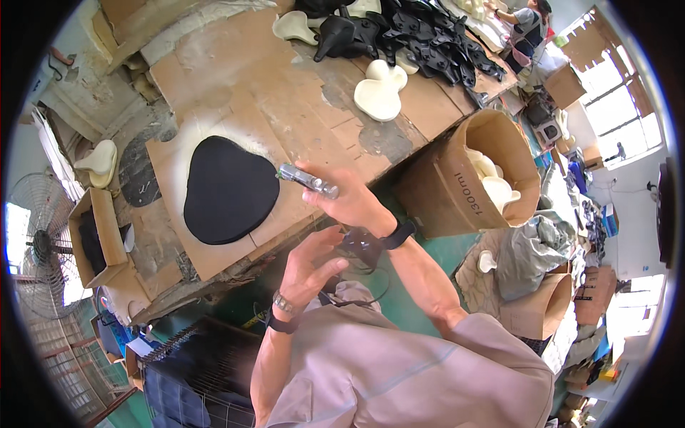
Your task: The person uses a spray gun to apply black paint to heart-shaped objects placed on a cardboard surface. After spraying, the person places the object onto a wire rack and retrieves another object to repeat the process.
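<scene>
Spray gun: a slim metal tool, being held in the right hand just beside the pad's right edge, its nozzle pointing at the pad.
Pad: a black saddle-shaped piece, lying flat on a cardboard sheet at the near edge of the bench.
Right hand: fingers are curling tight around the gun body; a dark strap is sitting on the wrist.
Left hand: hanging below the bench edge, near the right wrist, fingers spread and loosely bent, gripping nothing.
Doing it well: I judge the nozzle should be kept level and moved evenly across the pad, with the free hand staying off the black face.
Hose: a dark fitting and cable are dangling beneath the right wrist; where they are leading I cannot tell.
Bench: covered in worn, stained cardboard; a cream saddle shell is resting further back, well apart from the pad, and a heap of black shells is piling up at the far end.
Box: an open carton of cream shells is standing right of the bench.
Room: a green floor, a fan at left, bright windows at right, another person working at the far end.
</scene>
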`<action>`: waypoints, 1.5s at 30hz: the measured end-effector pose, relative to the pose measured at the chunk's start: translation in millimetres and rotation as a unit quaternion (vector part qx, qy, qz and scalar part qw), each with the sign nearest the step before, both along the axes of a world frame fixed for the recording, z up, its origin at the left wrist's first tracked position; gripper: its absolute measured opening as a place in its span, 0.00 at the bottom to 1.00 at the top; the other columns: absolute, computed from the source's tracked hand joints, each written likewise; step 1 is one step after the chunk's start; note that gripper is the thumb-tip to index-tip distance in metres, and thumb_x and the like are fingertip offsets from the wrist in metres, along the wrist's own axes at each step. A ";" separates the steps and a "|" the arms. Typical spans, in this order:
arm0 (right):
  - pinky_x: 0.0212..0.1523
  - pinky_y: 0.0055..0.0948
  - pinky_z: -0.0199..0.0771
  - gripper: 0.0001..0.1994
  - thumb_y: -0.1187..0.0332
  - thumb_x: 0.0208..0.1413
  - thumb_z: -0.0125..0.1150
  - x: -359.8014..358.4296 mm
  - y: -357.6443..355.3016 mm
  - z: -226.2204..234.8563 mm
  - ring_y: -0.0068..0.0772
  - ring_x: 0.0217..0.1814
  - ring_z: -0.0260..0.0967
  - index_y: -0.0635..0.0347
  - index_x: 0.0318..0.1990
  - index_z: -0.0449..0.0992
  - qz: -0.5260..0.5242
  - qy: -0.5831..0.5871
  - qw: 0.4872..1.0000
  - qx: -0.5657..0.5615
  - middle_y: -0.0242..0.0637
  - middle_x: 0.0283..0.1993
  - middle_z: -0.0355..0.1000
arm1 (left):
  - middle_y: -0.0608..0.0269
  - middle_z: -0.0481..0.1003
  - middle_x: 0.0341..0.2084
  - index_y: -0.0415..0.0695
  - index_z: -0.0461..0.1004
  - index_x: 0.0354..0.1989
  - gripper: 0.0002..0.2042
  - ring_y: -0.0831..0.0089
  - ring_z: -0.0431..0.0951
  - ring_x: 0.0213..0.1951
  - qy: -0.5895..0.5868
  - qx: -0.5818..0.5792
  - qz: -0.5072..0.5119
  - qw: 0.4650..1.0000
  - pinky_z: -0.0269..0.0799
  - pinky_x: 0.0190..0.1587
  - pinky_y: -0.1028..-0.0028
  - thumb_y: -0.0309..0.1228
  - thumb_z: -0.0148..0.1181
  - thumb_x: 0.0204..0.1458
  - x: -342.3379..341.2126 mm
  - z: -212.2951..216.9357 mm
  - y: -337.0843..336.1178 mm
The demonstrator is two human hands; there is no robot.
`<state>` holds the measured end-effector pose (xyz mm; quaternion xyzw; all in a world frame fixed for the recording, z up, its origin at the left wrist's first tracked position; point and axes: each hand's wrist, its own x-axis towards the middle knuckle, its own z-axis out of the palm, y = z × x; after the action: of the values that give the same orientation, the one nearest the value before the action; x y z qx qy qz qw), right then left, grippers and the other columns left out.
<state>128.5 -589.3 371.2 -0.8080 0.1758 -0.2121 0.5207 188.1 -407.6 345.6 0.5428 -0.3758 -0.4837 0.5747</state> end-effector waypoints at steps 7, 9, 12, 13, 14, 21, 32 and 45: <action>0.35 0.34 0.72 0.24 0.70 0.56 0.66 26.4 -16.3 -40.8 0.33 0.29 0.72 0.58 0.62 0.74 0.004 -0.009 1.000 -0.010 0.43 0.30 0.75 | 0.46 0.76 0.54 0.33 0.66 0.64 0.34 0.60 0.77 0.58 -0.046 0.026 0.029 0.998 0.70 0.63 0.63 0.38 0.72 0.52 -2.4 -8.7 -5.8; 0.40 0.43 0.76 0.24 0.69 0.54 0.64 38.2 -42.9 -86.0 0.43 0.39 0.79 0.57 0.60 0.75 -0.039 -0.042 0.992 -0.114 0.48 0.36 0.79 | 0.45 0.78 0.52 0.34 0.66 0.64 0.32 0.59 0.78 0.56 -0.130 0.058 0.044 0.989 0.72 0.61 0.64 0.31 0.71 0.53 5.2 -4.6 5.2; 0.44 0.49 0.77 0.28 0.70 0.52 0.64 72.9 -68.0 -93.6 0.51 0.46 0.79 0.57 0.63 0.69 -0.065 0.212 0.963 -0.152 0.55 0.47 0.78 | 0.51 0.78 0.53 0.37 0.68 0.64 0.26 0.63 0.78 0.56 -0.073 0.134 0.133 0.979 0.72 0.60 0.66 0.26 0.66 0.56 21.5 -3.2 48.4; 0.47 0.50 0.76 0.31 0.70 0.50 0.64 83.3 -80.4 -106.8 0.53 0.49 0.77 0.59 0.65 0.66 -0.082 0.232 0.954 -0.171 0.57 0.49 0.76 | 0.52 0.78 0.52 0.37 0.68 0.64 0.25 0.65 0.78 0.56 -0.060 0.126 0.174 0.975 0.73 0.59 0.67 0.25 0.65 0.57 23.9 -8.2 62.3; 0.49 0.50 0.76 0.34 0.71 0.49 0.65 96.7 -93.2 -129.0 0.55 0.53 0.76 0.60 0.66 0.63 -0.096 0.249 0.945 -0.188 0.58 0.52 0.74 | 0.54 0.78 0.52 0.37 0.69 0.63 0.24 0.67 0.78 0.55 -0.048 0.122 0.216 0.968 0.73 0.58 0.68 0.24 0.64 0.57 25.7 -11.7 76.7; 0.63 0.50 0.69 0.41 0.70 0.47 0.66 124.9 -129.6 -292.5 0.64 0.66 0.64 0.71 0.69 0.53 -0.065 0.317 0.870 -0.372 0.61 0.62 0.65 | 0.56 0.79 0.49 0.38 0.70 0.62 0.22 0.72 0.78 0.51 -0.006 0.147 0.371 0.917 0.74 0.53 0.72 0.26 0.64 0.59 18.0 -34.8 140.6; 0.46 0.27 0.77 0.20 0.67 0.63 0.63 155.1 -62.1 -41.0 0.24 0.47 0.77 0.69 0.59 0.76 0.107 -0.014 0.944 0.311 0.37 0.50 0.80 | 0.60 0.79 0.47 0.38 0.70 0.61 0.20 0.74 0.77 0.51 -0.021 0.113 0.320 0.940 0.71 0.56 0.75 0.28 0.61 0.62 44.6 -12.8 98.0; 0.42 0.30 0.79 0.17 0.68 0.59 0.66 195.1 65.4 96.0 0.30 0.42 0.79 0.69 0.53 0.78 0.133 -0.183 0.972 0.064 0.42 0.42 0.82 | 0.63 0.71 0.52 0.38 0.57 0.70 0.36 0.75 0.74 0.51 0.145 -0.172 0.243 0.944 0.76 0.52 0.71 0.32 0.71 0.56 57.6 47.4 23.0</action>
<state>323.5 -523.9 467.1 -0.7369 -0.0179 -0.2736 0.6179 245.7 -384.6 393.1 0.4346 -0.2224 -0.3313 0.8074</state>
